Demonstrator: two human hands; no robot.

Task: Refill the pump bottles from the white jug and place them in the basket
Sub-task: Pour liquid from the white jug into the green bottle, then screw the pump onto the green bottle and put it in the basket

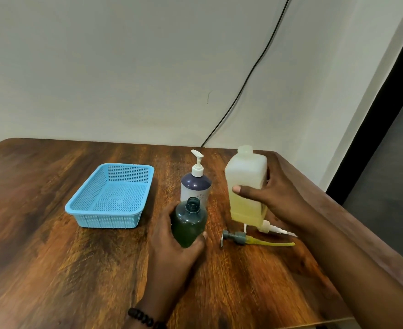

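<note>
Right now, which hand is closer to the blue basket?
Left. The left hand grips the green bottle just right of the basket; the right hand holds the white jug farther right.

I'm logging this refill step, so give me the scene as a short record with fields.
left hand: grips green bottle, neck open
right hand: grips white jug, yellowish liquid in lower part
blue-capped pump bottle: upright behind green bottle, pump on
grey pump head: lying on wooden table
white pump head: lying by jug
blue basket: holds no bottles
</note>
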